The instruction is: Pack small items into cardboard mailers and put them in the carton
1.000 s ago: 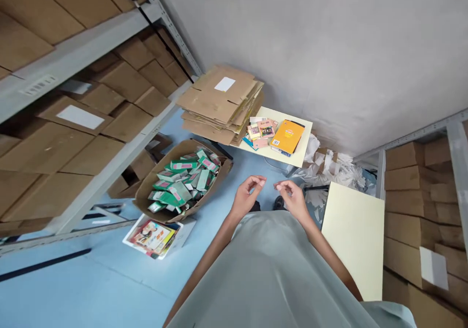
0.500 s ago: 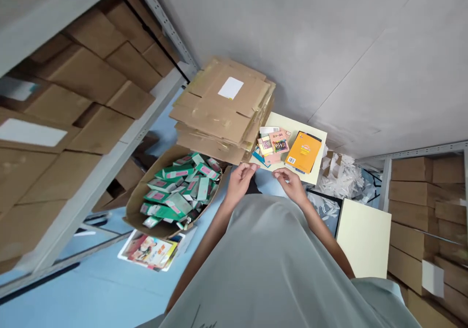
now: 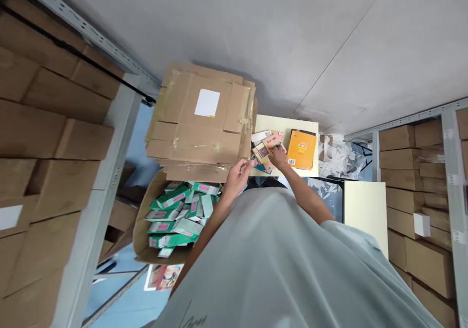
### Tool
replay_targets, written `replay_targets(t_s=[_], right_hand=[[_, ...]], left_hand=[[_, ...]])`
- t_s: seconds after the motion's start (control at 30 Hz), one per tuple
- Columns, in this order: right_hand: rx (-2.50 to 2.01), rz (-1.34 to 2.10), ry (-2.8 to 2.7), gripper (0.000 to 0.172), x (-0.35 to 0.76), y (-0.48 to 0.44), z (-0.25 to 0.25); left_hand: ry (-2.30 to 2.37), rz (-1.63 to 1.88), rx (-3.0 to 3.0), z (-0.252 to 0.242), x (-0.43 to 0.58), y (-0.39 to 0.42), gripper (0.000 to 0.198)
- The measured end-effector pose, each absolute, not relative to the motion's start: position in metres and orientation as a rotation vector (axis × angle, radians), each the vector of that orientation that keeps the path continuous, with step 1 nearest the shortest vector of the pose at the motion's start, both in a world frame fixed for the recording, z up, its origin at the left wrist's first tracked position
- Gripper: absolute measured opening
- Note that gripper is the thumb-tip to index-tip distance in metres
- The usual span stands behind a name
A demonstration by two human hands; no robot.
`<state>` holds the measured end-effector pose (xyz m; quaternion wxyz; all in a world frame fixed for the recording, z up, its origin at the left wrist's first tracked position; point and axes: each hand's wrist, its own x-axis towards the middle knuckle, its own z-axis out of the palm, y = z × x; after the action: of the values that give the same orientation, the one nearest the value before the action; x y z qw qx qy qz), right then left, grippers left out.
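My left hand (image 3: 237, 178) is at the near left edge of a small cream table (image 3: 305, 172). Its thumb and fingertips are pinched together; whatever is between them is too small to make out. Over the pile of small printed packets on that table is my right hand (image 3: 279, 157), its fingers bent onto a pink printed card (image 3: 269, 141) that lies tilted, with the fingertips partly hidden. A cream-and-pink packet (image 3: 260, 153) and a white one with a barcode (image 3: 261, 137) lie beside it. An orange book (image 3: 302, 148) rests to the right on a darker one.
Flattened cardboard boxes (image 3: 204, 140) are stacked to the left. Below them, an open carton (image 3: 141, 235) holds many green-and-white small boxes (image 3: 175, 213). Shelves of brown cartons (image 3: 398, 160) flank both sides. White paper scraps (image 3: 340, 162) lie right of the table, near a second cream surface (image 3: 365, 211).
My right hand has moved forward from the table's near edge onto the packets, and the pink card has turned. My left hand stays pinched near the edge. The view has turned slightly.
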<state>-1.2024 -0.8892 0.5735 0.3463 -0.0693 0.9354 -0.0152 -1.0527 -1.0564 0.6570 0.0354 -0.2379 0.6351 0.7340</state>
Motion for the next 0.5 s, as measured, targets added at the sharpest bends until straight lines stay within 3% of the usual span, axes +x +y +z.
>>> replay_targets(t_s=[0.27, 0.5], right_hand=[[-0.159, -0.009, 2.444, 0.058, -1.197, -0.896, 0.57], [-0.039, -0.165, 2.516, 0.045, -1.199, -0.871, 0.596]], left_hand=[[1.865, 2.163, -0.654, 0.652, -1.062, -1.059, 0.074], [1.735, 2.032, -0.683, 0.615, -1.088, -1.046, 0.069]])
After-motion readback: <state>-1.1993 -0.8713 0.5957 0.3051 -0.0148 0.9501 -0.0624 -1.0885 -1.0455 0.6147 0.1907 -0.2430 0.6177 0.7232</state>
